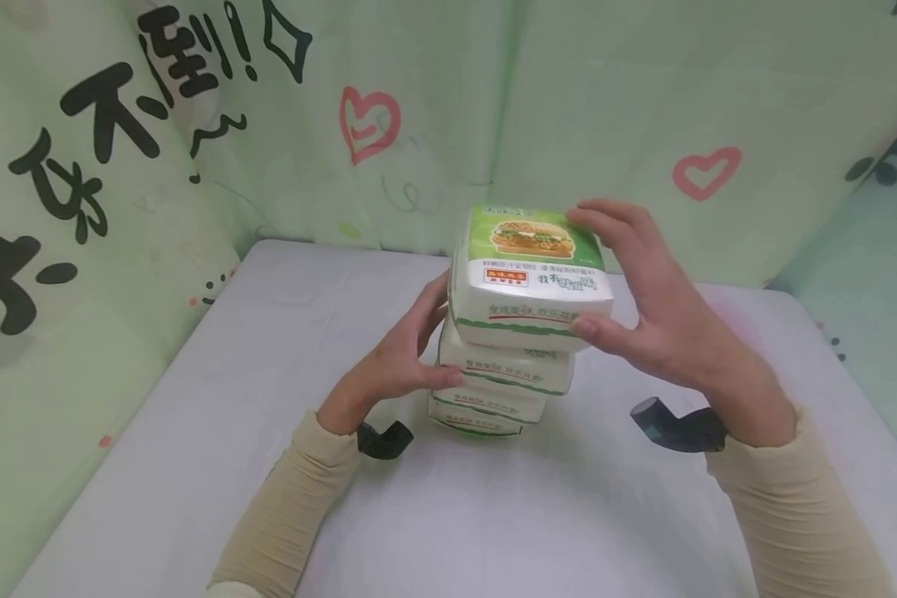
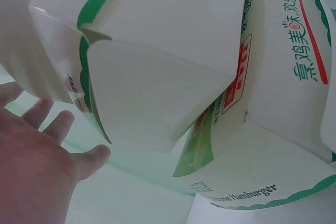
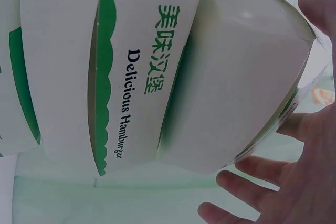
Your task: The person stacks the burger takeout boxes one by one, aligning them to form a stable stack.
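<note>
Several white burger boxes stand in one leaning stack. The top box (image 1: 531,286), with a green lid and a burger picture, juts to the right over the second box (image 1: 504,365). At its right side is my right hand (image 1: 661,307), thumb at the front corner and a finger along the lid's far edge. Its fingers (image 3: 262,190) spread out fairly straight beside the box in the right wrist view. My left hand (image 1: 396,357) lies beside the stack's left side, its thumb by the second box's front corner. Its fingers are spread in the left wrist view, near a white box wall.
The stack's lowest box (image 1: 474,419) sits on a table with a pale cloth (image 1: 493,515). Behind and to the sides hangs a light green curtain (image 1: 433,166) with hearts and black lettering. A dark wrist device (image 1: 680,428) sits on the right wrist, another (image 1: 384,440) on the left.
</note>
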A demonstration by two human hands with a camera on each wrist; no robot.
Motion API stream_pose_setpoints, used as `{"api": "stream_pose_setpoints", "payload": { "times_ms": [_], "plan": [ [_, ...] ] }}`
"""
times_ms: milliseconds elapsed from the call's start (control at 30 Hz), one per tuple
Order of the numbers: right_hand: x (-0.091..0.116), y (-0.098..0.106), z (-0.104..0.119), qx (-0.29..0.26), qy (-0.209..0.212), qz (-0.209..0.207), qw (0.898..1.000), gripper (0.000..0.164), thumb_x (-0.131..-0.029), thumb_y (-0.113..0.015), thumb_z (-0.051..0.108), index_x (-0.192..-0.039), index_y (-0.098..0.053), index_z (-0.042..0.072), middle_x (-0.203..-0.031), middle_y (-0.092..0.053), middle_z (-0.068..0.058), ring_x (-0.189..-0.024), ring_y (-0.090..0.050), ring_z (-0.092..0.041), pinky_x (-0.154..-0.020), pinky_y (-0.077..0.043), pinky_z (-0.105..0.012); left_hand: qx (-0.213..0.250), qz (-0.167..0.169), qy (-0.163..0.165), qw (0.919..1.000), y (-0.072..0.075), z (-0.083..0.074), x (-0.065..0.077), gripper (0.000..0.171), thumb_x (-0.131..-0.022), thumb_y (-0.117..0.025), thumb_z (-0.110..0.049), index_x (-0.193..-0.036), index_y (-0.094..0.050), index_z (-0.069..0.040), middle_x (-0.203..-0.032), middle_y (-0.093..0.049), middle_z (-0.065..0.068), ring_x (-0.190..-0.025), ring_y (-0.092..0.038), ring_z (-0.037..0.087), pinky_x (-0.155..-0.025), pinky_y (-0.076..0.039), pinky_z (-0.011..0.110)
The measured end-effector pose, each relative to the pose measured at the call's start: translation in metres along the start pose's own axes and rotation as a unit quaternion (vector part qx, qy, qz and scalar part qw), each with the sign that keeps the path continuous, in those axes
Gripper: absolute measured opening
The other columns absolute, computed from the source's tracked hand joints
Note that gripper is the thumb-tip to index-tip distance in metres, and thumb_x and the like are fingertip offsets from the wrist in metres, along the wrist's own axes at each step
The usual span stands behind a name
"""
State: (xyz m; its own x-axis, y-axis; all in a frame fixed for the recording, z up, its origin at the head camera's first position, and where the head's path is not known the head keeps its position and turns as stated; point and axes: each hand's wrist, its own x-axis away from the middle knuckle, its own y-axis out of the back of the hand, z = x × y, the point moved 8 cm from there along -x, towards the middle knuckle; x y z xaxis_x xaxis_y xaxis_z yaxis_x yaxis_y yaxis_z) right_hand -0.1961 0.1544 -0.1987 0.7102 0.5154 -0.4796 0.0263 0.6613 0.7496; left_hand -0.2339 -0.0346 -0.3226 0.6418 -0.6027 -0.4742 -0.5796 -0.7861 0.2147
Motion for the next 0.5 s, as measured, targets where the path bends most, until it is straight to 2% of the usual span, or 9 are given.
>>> {"api": "stream_pose_setpoints", "payload": {
  "times_ms": [233, 333, 433, 500],
  "plan": [
    [0.0016, -0.0004, 0.0001, -0.003, -0.005, 0.003, 1.0, 0.089, -0.075, -0.076, 0.017, -0.153, -0.034, 0.023, -0.158, -0.026, 0.0, -0.14, -0.027, -0.017, -0.103, -0.032, -0.047, -0.004, -0.002, -0.014, 0.9999, 0.0002, -0.002, -0.0013, 0.117, -0.074, -0.075, -0.065, -0.16, -0.008, -0.022, -0.166, -0.014, -0.005, -0.154, -0.01, 0.014, -0.125, -0.017, 0.046],
    [0.002, -0.0011, -0.0003, -0.006, -0.01, 0.006, 1.0, 0.091, -0.075, -0.076, 0.016, -0.154, -0.033, 0.024, -0.159, -0.024, 0.002, -0.142, -0.026, -0.018, -0.104, -0.032, -0.049, -0.006, -0.002, -0.014, 0.9999, 0.0001, -0.0023, -0.002, 0.117, -0.074, -0.075, -0.065, -0.16, -0.008, -0.021, -0.165, -0.015, -0.004, -0.154, -0.011, 0.014, -0.124, -0.017, 0.047],
    [0.0032, -0.0005, -0.0019, -0.009, -0.009, 0.003, 1.0, 0.091, -0.076, -0.076, 0.016, -0.154, -0.031, 0.023, -0.16, -0.023, 0.002, -0.144, -0.024, -0.019, -0.107, -0.029, -0.059, -0.007, -0.003, -0.011, 0.9999, 0.0005, -0.002, -0.0019, 0.117, -0.074, -0.075, -0.066, -0.16, -0.008, -0.021, -0.165, -0.016, -0.004, -0.153, -0.013, 0.014, -0.124, -0.018, 0.049],
    [0.0044, 0.0011, -0.0033, -0.01, -0.002, -0.004, 1.0, 0.089, -0.078, -0.075, 0.019, -0.154, -0.03, 0.022, -0.16, -0.023, 0.001, -0.145, -0.023, -0.019, -0.111, -0.027, -0.055, -0.009, -0.005, -0.009, 0.9999, 0.0014, -0.0014, -0.0012, 0.117, -0.074, -0.074, -0.067, -0.16, -0.008, -0.021, -0.165, -0.016, -0.004, -0.153, -0.013, 0.014, -0.124, -0.018, 0.049]
  ]
}}
